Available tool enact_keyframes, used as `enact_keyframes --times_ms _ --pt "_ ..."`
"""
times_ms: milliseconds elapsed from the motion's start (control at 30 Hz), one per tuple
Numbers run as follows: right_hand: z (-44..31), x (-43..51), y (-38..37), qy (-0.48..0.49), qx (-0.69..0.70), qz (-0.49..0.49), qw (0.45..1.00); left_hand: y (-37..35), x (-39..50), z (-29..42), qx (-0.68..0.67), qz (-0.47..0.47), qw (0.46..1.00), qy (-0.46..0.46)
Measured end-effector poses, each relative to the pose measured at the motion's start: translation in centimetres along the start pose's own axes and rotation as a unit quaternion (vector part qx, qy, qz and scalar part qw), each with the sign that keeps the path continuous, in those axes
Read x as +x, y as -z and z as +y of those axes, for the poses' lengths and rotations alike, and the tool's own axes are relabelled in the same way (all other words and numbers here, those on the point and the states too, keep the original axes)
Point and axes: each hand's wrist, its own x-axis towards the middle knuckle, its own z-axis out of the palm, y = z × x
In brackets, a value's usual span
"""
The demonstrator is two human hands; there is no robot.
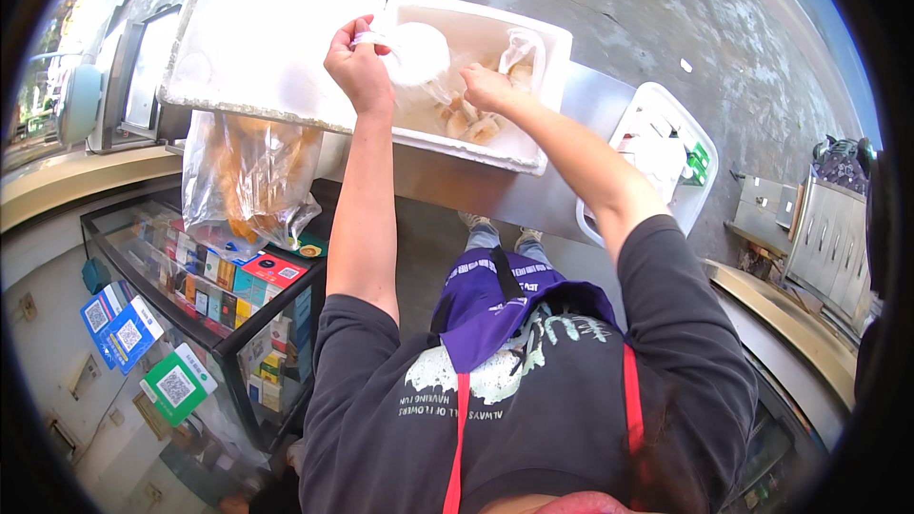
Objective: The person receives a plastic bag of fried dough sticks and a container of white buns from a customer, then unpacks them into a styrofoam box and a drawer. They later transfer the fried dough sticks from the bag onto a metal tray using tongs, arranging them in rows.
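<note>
My left hand (360,64) is raised over the left side of a white foam box (478,150), its fingers closed on the gathered top of a white plastic bag (421,50). Strong glare washes out the bag's contents. Over the middle of the box is my right hand (489,88), fingers curled beside the bag's thin, crumpled film. Whether they pinch the film cannot be told. Below that hand, pale browned buns (475,125) lie in the box. Another translucent bag (523,50) with similar food stands in its right corner.
The foam lid (264,28) leans at the box's left. Under it hangs a clear bag of fried dough sticks (250,171), above a glass display case (235,285) of small packs. A white plastic basket (703,203) holds bags and a green pack, right of the steel table (457,182).
</note>
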Motion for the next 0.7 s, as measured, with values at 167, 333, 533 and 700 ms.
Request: enact_keyframes --times_ms 167,333,533,700 --pt "1.1 1.7 -3.1 -0.114 0.033 -0.075 0.99 0.6 0.4 0.0 -0.002 -0.002 1.0 -0.014" --pt "2.4 -3.3 -1.5 -0.009 -0.04 -0.109 0.993 0.4 0.2 -0.4 -0.011 -0.005 1.0 0.002" --pt "2.1 -8.4 2.0 0.07 -0.078 -0.179 0.978 -1.0 0.3 -0.8 -0.013 0.003 1.0 0.007" --pt "1.2 -7.7 0.5 0.037 -0.084 -0.161 0.983 -1.6 0.1 -1.4 -0.045 0.013 0.999 0.0"
